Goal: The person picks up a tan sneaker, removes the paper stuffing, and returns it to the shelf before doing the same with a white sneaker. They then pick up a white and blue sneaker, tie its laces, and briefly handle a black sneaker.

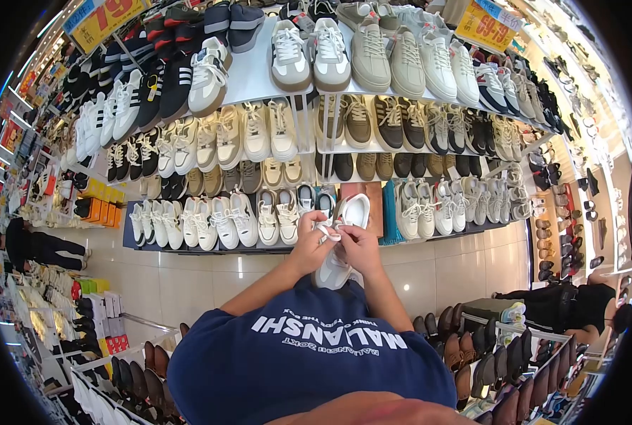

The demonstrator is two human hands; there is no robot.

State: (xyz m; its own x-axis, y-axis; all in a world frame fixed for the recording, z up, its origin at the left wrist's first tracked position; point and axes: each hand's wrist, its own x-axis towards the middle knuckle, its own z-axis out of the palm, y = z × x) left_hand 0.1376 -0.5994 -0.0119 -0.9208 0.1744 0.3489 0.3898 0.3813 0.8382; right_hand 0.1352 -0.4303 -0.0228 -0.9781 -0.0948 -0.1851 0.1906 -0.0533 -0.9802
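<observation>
A white and grey sneaker [332, 273] is in front of my chest, its toe toward me and its opening [356, 210] facing away. My left hand [311, 241] is closed on a white shoelace [328, 232] over the upper part of the shoe. Close beside it, my right hand [359, 249] has its fingers pinched at the same lace, over the sneaker's tongue area. Both hands hide much of the lacing. What supports the shoe from below cannot be made out.
A tiered shoe rack [255, 78] with rows of sneakers stands ahead. A brown box [372, 202] is just behind the sneaker. Price signs [486, 27] hang above. People are at the left [40, 244] and right [571, 308]. Leather shoes [486, 361] stand on racks nearby.
</observation>
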